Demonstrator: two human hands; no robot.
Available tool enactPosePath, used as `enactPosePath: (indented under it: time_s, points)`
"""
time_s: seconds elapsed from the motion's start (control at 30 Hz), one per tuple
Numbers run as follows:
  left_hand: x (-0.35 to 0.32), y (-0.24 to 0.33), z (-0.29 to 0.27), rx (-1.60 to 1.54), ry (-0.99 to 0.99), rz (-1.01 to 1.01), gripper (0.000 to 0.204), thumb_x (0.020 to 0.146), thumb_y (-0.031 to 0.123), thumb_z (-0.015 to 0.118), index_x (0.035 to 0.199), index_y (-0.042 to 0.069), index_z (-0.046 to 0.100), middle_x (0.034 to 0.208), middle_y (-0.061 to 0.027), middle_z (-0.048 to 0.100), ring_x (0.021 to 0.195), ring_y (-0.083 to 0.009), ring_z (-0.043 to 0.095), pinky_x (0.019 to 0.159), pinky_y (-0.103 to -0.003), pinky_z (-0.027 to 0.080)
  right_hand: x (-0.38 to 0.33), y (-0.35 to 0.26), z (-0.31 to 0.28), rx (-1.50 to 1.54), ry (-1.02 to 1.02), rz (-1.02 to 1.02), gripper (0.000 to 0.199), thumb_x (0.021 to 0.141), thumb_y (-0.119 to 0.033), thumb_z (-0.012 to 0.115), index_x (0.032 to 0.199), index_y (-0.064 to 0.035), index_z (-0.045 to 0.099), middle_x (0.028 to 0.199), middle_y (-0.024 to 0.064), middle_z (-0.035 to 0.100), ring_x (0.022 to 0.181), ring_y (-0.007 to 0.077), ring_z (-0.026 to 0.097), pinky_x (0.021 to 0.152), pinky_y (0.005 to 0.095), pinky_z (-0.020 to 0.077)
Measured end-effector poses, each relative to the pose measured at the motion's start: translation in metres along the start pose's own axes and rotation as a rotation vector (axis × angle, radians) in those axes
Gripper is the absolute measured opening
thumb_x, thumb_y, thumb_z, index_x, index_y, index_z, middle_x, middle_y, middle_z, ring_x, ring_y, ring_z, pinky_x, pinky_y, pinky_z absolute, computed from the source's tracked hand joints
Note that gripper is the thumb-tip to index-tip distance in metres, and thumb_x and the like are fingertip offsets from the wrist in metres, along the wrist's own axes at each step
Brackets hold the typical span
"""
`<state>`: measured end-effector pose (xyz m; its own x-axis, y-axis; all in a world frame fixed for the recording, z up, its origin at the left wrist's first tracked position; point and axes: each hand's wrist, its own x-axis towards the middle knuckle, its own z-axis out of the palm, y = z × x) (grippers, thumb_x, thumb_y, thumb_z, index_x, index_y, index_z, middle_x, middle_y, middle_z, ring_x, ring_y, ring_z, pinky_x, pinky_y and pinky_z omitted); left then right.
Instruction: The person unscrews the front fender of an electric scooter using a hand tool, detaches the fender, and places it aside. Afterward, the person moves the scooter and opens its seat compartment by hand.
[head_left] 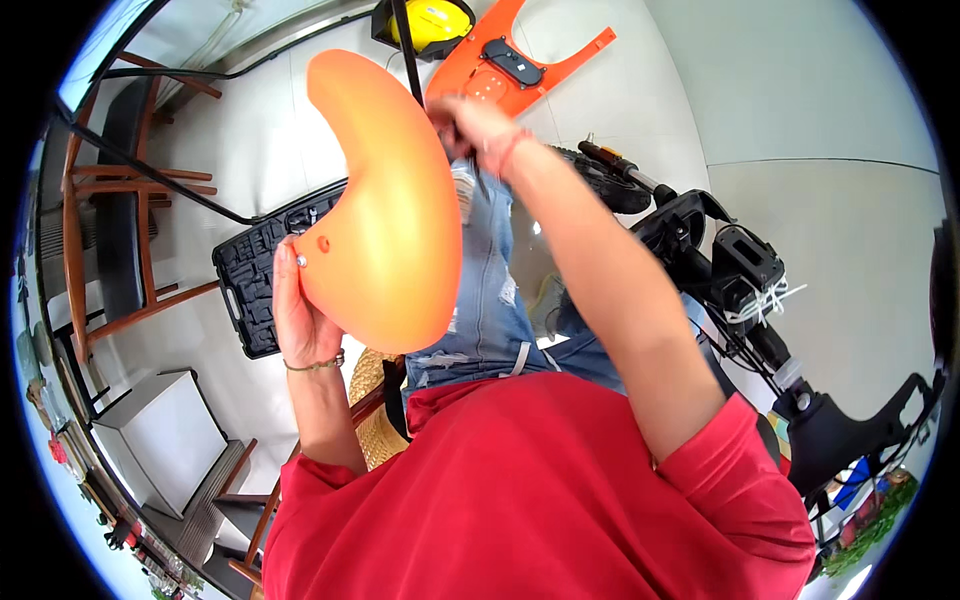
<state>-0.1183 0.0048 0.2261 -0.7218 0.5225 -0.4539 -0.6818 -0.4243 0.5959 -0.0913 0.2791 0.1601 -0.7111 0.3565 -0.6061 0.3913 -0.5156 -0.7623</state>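
**Orange fender held up in both hands**

The fender (385, 200), curved and glossy, is upright in front of the person. Below its lower left edge, the left hand (298, 318) grips it. At its upper right edge the right hand (478, 132) is closed on a thin dark tool (407, 50). Left of the fender, a black toolcase (262, 285) lies open on the floor (820, 90).

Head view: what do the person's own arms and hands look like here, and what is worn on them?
Both arms are bare from the elbow down, with red sleeves pushed up above the elbows. The left hand has a thin metal bracelet at the wrist. The right hand has a red band around its wrist. No gloves are worn.
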Motion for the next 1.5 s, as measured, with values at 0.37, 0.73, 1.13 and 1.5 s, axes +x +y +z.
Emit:
enactPosePath:
  time_s: [0.37,0.73,1.13,1.5]
  points:
    - [-0.048,-0.06,0.018,-0.046,-0.163,-0.273,0.017,0.096,0.025,0.049,0.097,0.008,0.052,0.089,-0.0033,0.057,0.083,-0.0143,0.057,0.077,-0.028,0.049,-0.204,0.096,-0.042,0.662,-0.128,-0.168,0.049,0.096,-0.042,0.039,0.13,-0.0068,0.045,0.124,0.0061,0.055,0.109,0.0186,0.055,0.092,0.0348,0.0463]
    - [-0.054,-0.148,0.006,-0.275,-0.437,-0.708,0.025,0.091,0.026,0.05,0.1,0.004,0.057,0.095,-0.0045,0.062,0.089,-0.0175,0.059,0.079,-0.031,0.049,-0.332,0.059,-0.062,-0.091,-0.022,-0.419,0.052,0.077,-0.029,0.076,0.112,0.0023,0.054,0.096,0.0034,0.062,0.085,0.0102,0.057,0.073,0.0235,0.0456]
    - [-0.081,-0.215,-0.002,0.11,-0.495,-0.626,0.043,0.096,0.04,0.043,0.111,0.002,0.057,0.097,-0.0057,0.06,0.09,-0.0146,0.057,0.085,-0.026,0.045,-0.362,0.051,0.021,-1.367,0.078,-0.692,0.046,0.062,-0.041,0.08,0.084,-0.0043,0.063,0.059,0.0053,0.054,0.051,0.0213,0.055,0.045,0.0304,0.0416]
    - [-0.087,-0.15,0.018,0.044,-0.373,-0.738,0.032,0.096,0.036,0.046,0.104,0.009,0.06,0.086,0.0027,0.06,0.073,-0.0059,0.054,0.066,-0.022,0.043,-0.344,0.048,-0.055,-0.029,0.402,-0.557,0.025,0.092,-0.025,0.055,0.095,-0.001,0.056,0.064,-0.0074,0.043,0.054,0.0008,0.033,0.048,0.0179,0.0255]
